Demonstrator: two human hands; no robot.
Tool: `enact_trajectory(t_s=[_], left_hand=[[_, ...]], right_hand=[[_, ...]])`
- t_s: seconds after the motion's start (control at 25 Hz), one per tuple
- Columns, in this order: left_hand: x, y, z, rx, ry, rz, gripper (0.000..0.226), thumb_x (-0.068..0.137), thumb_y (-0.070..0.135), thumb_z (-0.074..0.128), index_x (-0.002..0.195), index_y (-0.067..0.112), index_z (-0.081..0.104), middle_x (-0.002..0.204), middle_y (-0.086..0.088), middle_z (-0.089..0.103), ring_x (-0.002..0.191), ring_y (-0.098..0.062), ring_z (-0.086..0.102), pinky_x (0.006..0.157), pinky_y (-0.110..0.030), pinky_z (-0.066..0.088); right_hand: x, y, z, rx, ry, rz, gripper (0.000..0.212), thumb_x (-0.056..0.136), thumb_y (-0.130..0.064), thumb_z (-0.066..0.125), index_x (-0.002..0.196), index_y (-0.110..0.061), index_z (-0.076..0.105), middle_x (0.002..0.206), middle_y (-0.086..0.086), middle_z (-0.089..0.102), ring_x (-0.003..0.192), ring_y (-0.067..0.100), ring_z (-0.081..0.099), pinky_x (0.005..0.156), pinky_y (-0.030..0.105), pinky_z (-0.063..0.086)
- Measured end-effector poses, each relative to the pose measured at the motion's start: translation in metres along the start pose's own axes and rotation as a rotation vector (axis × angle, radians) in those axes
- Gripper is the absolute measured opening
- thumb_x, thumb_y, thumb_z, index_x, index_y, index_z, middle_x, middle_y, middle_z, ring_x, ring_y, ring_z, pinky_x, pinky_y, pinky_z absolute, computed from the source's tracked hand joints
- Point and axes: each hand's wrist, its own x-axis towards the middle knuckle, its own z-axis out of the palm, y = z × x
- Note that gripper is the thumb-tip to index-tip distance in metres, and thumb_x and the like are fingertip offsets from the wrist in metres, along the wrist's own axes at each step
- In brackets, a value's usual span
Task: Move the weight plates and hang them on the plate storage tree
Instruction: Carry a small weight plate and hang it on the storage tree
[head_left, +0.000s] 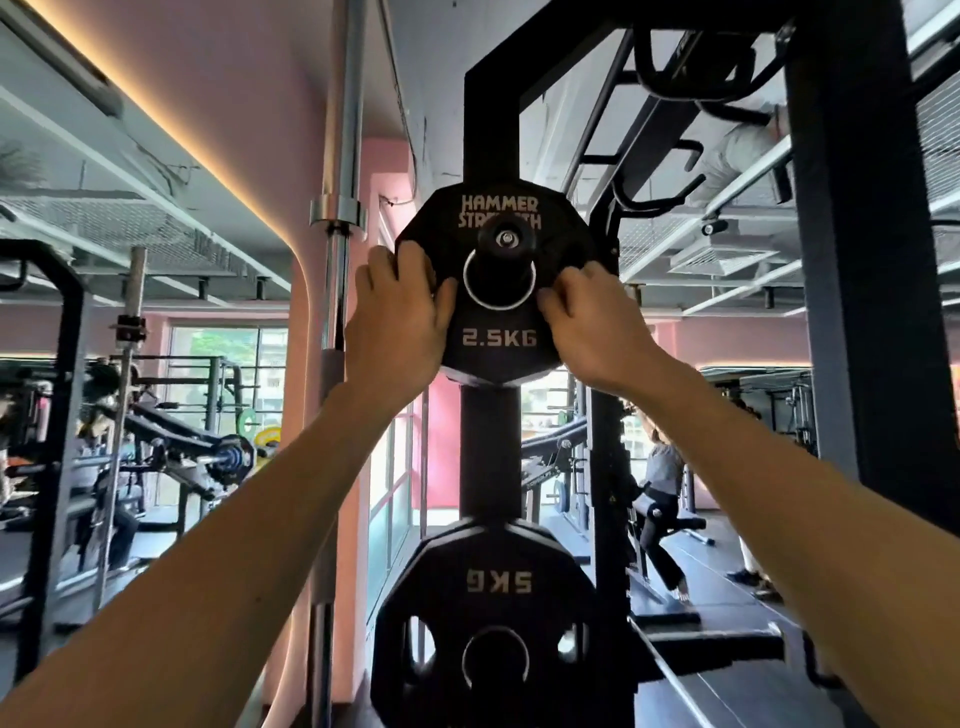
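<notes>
On the upper peg (506, 240) of the plate storage tree (491, 447), the 2.5 kg plate (498, 338) hangs threaded. Your left hand (397, 317) and right hand (592, 322) grip its edges, fingers curled. Push it flush to the post (5 kg plate (498, 582) sits below), then release.

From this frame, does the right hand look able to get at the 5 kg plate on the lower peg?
Probably yes: the 5 kg plate hangs unobstructed below, but the right hand is holding the 2.5 kg plate and must let go first.
</notes>
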Motion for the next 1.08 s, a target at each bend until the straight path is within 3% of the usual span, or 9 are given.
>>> enact_trajectory(t_s=[0.16,0.24,0.4,0.56,0.76,0.92,1.08], left_hand=[[-0.079,-0.013,-0.014,-0.138,-0.215,-0.058,0.023,0.1,0.035,0.049,0.095,0.013,0.044,0.091,-0.006,0.048,0.079,-0.022,0.047,0.066,-0.032,0.032],[-0.13,-0.02,-0.016,-0.145,-0.366,-0.13,0.023,0.1,0.037,0.048,0.091,0.016,0.043,0.083,0.0,0.047,0.07,-0.015,0.046,0.062,-0.029,0.03],[-0.216,-0.026,-0.015,-0.187,-0.574,-0.298,0.024,0.1,0.036,0.049,0.088,0.017,0.043,0.072,0.006,0.048,0.069,-0.014,0.048,0.067,-0.03,0.032],[-0.271,-0.036,0.002,-0.177,-0.698,-0.358,0.024,0.101,0.035,0.047,0.09,0.014,0.043,0.077,-0.001,0.056,0.075,-0.026,0.056,0.066,-0.033,0.033],[-0.292,-0.044,0.028,-0.187,-0.709,-0.351,0.016,0.103,0.022,0.043,0.09,0.014,0.04,0.08,-0.006,0.057,0.079,-0.034,0.059,0.066,-0.038,0.039],[-0.289,-0.054,0.052,-0.14,-0.679,-0.369,0.016,0.101,0.018,0.046,0.088,0.012,0.039,0.079,-0.007,0.056,0.073,-0.032,0.056,0.065,-0.041,0.041],[-0.287,-0.058,0.061,-0.084,-0.653,-0.353,0.016,0.101,0.017,0.047,0.089,0.014,0.037,0.076,-0.003,0.052,0.069,-0.023,0.047,0.064,-0.035,0.033]], right_hand=[[-0.087,0.0,0.006,0.219,-0.168,0.154,0.032,0.101,-0.041,0.04,0.083,-0.016,0.047,0.08,0.003,0.052,0.075,0.023,0.051,0.071,0.039,0.041],[-0.137,0.002,0.018,0.237,-0.302,0.26,0.033,0.1,-0.044,0.042,0.078,-0.02,0.044,0.073,-0.002,0.05,0.074,0.022,0.051,0.073,0.039,0.042],[-0.216,0.008,0.045,0.189,-0.512,0.4,0.032,0.101,-0.043,0.043,0.096,-0.013,0.051,0.085,0.004,0.056,0.088,0.028,0.056,0.079,0.039,0.044],[-0.257,0.017,0.071,0.233,-0.594,0.508,0.031,0.101,-0.041,0.044,0.095,-0.011,0.051,0.084,0.007,0.059,0.086,0.032,0.06,0.076,0.039,0.046],[-0.265,0.033,0.104,0.278,-0.607,0.575,0.025,0.102,-0.034,0.045,0.089,-0.012,0.05,0.077,0.007,0.059,0.078,0.033,0.063,0.077,0.044,0.053],[-0.262,0.048,0.134,0.324,-0.593,0.613,0.022,0.1,-0.032,0.046,0.082,-0.02,0.044,0.078,0.011,0.056,0.073,0.034,0.059,0.075,0.055,0.055],[-0.258,0.058,0.142,0.296,-0.557,0.616,0.025,0.099,-0.031,0.05,0.08,-0.015,0.051,0.072,0.013,0.062,0.066,0.034,0.064,0.07,0.048,0.056]])
